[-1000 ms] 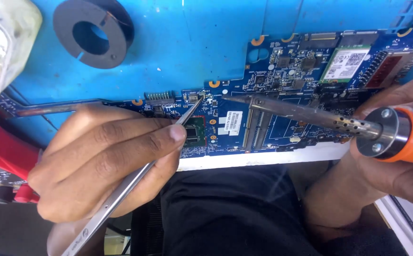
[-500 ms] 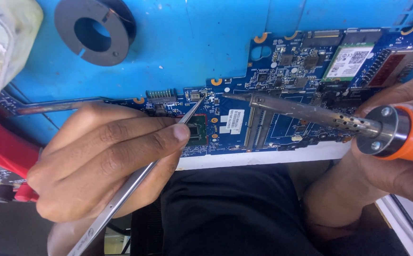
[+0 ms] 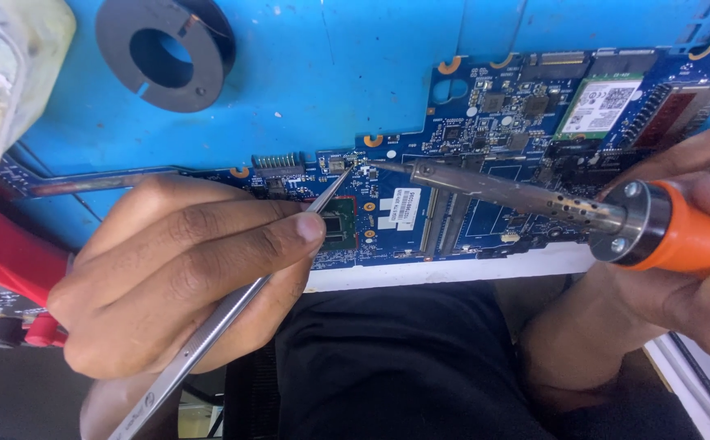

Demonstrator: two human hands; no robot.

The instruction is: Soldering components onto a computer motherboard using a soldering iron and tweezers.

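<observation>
A blue laptop circuit board (image 3: 485,138) lies on a blue mat. My left hand (image 3: 176,277) grips metal tweezers (image 3: 233,305), whose tips touch a small component near the board's upper edge by a grey connector (image 3: 277,165). My right hand (image 3: 689,269) holds a soldering iron (image 3: 534,200) by its orange handle; the thin metal tip points left and meets the same spot as the tweezer tips. A dark square chip (image 3: 340,222) sits just below that spot.
A black ring-shaped spool (image 3: 163,53) rests on the blue mat (image 3: 314,73) at the top left. A pale plastic container (image 3: 4,73) is at the far left, a red device (image 3: 4,269) below it. A white table edge (image 3: 453,270) runs under the board.
</observation>
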